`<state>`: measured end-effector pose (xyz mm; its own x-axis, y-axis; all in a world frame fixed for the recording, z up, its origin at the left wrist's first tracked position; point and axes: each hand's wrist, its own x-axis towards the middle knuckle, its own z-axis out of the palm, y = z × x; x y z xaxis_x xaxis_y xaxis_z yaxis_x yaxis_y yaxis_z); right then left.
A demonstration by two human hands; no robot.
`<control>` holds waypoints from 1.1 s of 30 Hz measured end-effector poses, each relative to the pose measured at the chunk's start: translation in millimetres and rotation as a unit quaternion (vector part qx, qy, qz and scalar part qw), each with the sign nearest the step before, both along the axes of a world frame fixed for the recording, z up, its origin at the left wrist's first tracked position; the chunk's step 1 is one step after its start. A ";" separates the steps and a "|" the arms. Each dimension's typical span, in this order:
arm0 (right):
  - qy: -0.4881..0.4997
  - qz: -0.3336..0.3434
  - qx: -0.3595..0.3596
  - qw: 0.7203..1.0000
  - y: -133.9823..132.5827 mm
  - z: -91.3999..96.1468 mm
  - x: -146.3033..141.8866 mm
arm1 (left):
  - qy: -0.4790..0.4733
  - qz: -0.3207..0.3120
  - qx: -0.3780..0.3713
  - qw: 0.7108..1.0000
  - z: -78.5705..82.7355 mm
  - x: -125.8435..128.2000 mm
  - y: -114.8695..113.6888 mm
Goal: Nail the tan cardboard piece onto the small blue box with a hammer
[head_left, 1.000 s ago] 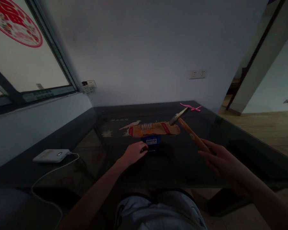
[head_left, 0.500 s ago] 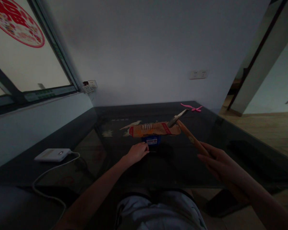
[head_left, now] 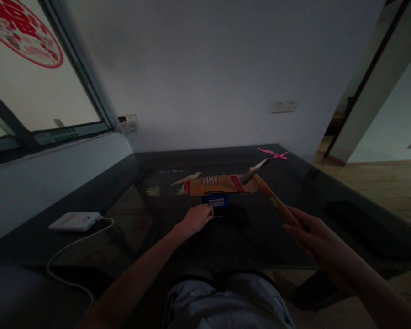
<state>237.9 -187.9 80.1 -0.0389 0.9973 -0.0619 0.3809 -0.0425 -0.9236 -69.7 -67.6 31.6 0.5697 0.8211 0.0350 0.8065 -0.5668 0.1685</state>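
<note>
My right hand (head_left: 313, 233) is wrapped round the wooden handle of a hammer (head_left: 272, 198). The metal head of the hammer overlaps the right end of a tan and red printed cardboard piece (head_left: 212, 185); whether they touch I cannot tell. Several dark lines stand in a row near the middle of the cardboard. Beneath it is a blue box (head_left: 217, 200) with a white label. My left hand (head_left: 199, 217) is closed at the front left of the blue box, fingertips pressed together. A thin pale sliver shows beside those fingertips, too small to name.
The dark glossy table (head_left: 178, 251) reaches back to the wall. A white power bank (head_left: 76, 221) with a white cable lies at the left. A pink ribbon-like strip (head_left: 276, 154) lies at the far right, and a dark flat object (head_left: 366, 228) sits beyond my right hand.
The hammer and my right hand have shifted very slightly to the right and down. My left hand, the cardboard and the blue box look almost unchanged.
</note>
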 end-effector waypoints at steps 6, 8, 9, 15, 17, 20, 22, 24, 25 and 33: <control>0.013 -0.022 0.002 1.000 -5.3 4.7 -4.3 | 0.002 0.027 0.084 0.996 5.2 1.2 -12.0; 0.012 -0.023 -0.001 1.000 -5.9 3.9 -4.1 | 0.006 0.041 0.084 0.996 8.9 0.5 -16.4; 0.013 -0.022 -0.003 1.000 -6.0 3.3 -4.0 | 0.003 0.046 0.078 0.996 11.0 -0.2 -18.4; 0.008 -0.014 -0.009 1.000 -5.8 4.3 -4.5 | -0.116 0.030 0.013 0.993 29.1 -5.3 -25.7; 0.002 -0.016 -0.011 1.000 -5.9 5.2 -4.8 | -0.171 0.014 -0.010 0.985 37.6 -5.3 -24.6; 0.001 -0.021 -0.010 1.000 -5.9 4.4 -4.3 | -0.242 0.007 -0.026 0.970 49.9 -3.0 -18.3; 0.004 -0.012 -0.009 1.000 -5.3 2.9 -3.7 | -0.280 0.010 -0.019 0.960 56.2 0.0 -10.5; 0.009 -0.007 -0.008 1.000 -4.5 1.6 -3.2 | -0.324 0.005 -0.014 0.946 60.5 3.9 0.5; 0.012 -0.005 -0.008 1.000 -4.2 1.2 -3.3 | -0.349 -0.002 -0.013 0.937 62.3 6.2 7.0; 0.011 -0.001 0.008 1.000 -1.2 3.8 -5.9 | -0.392 0.010 0.105 0.914 82.0 25.2 62.0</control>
<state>232.1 -189.1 83.9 -0.0378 0.9982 -0.0461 0.3613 -0.0293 -0.9320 -44.6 -5.6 113.5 0.2870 0.7591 0.5842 0.4952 -0.6397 0.5879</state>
